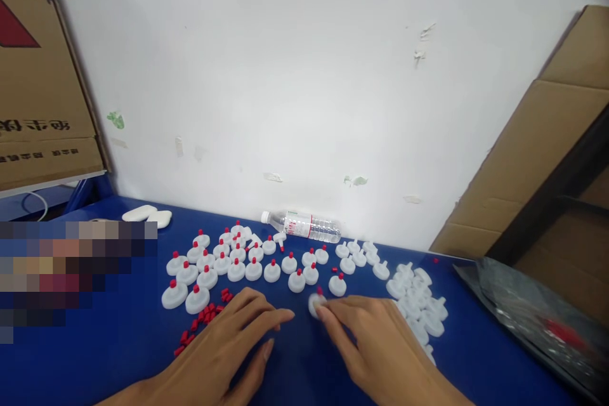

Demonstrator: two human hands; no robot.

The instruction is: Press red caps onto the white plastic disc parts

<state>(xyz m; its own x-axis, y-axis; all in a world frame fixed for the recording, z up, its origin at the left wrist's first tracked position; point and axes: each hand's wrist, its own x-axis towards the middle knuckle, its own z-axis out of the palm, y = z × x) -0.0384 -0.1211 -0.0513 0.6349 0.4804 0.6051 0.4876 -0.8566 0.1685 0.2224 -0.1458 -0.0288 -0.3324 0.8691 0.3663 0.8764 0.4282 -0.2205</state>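
Our right hand (380,346) had its fingers (329,314) narrowed on a white disc (314,303) at their tips, low over the tabletop (118,355). Our left hand (223,342) lay flat and empty. We judged the disc light, stiff and slick, best gripped by its rim.

The left hand (228,336) and right hand (375,346) are bare. Both forearms are uncovered, with short, plain fingernails.

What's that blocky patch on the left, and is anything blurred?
Head view: the patch is a pixel mosaic hiding part of the table; the disc by the right hand is smeared; the bag looks soft; light is even, shadows faint.
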